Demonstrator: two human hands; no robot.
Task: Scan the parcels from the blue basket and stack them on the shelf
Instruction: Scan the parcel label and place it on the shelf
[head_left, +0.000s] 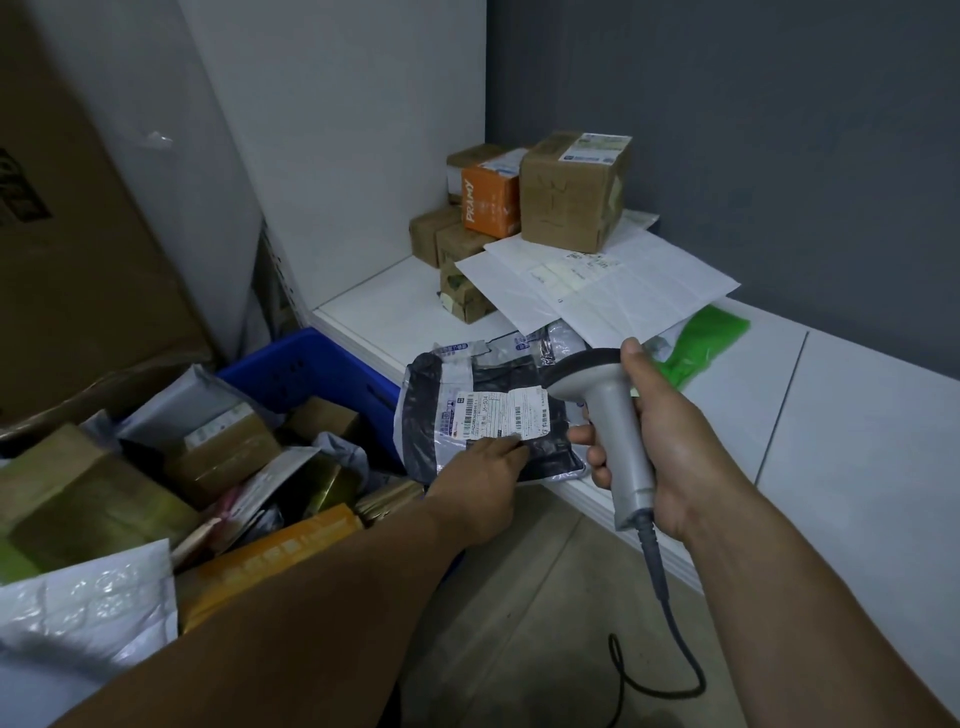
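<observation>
While the white shelf runs long along the grey wall, the step in hand, to my eye, is the scan itself — stacking comes after. Down to the left the blue basket sits crammed with boxes and mailers, so plenty of the job remains. At the shelf's far corner stands the stack of cardboard boxes, with flat white mailers fanned out in front of it and a green bag poking out from beneath them.

The one being worked is a dark poly parcel, held just above the shelf's front edge, between the basket and the scanner. The right hand is wrapped round the scanner's handle, thumb up against the back of the head, and the head tips down and leftward at the parcel from close by. The left hand pinches the parcel's near edge, its fingertips lying right at the lower border of the white label.

To do it well, I'd say the film wants pulling flat — the label is creased, and a wrinkle across the printed bars could spoil the read. Those fingertips must not cover the print. The head looks very near, almost over the label's right end; backing it off slightly and squaring it to the bars ought to help. The cable trails to the floor with slack, so it shouldn't tug.
</observation>
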